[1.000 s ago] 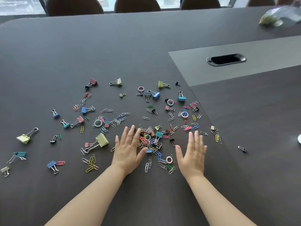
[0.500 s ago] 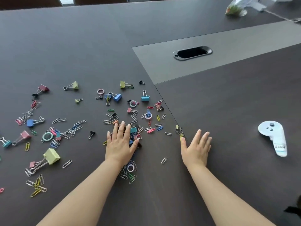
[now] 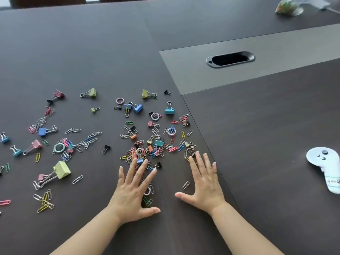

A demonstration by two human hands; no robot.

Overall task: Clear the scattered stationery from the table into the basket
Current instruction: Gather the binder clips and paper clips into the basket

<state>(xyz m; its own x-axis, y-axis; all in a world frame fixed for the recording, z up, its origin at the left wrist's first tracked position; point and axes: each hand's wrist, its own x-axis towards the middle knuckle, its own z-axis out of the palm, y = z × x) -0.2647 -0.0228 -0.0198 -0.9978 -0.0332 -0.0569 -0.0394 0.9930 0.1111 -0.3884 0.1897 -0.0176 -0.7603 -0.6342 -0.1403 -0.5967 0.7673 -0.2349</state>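
Note:
Coloured paper clips, binder clips and rings lie scattered over the dark table [image 3: 92, 52]. The thickest heap of clips [image 3: 145, 151] sits just beyond my fingertips. My left hand [image 3: 134, 192] lies flat, fingers spread, its fingertips on the near edge of that heap and a few clips under the palm's right side. My right hand [image 3: 204, 183] lies flat and spread to the right, fingertips touching a small cluster of clips [image 3: 190, 150]. A single silver paper clip [image 3: 185, 185] rests between the hands. A large pale-yellow binder clip [image 3: 61, 170] lies to the left. No basket is in view.
A white hand controller [image 3: 327, 168] lies at the right edge. A grey inset panel with an oval cable slot [image 3: 230, 58] runs across the back right. A clear plastic bag [image 3: 288, 6] sits at the far right corner. Chair backs show beyond the far edge.
The view has swung left a little. My left hand has slid back toward me off the heap, and my right hand has moved left, its fingertips now on the small cluster.

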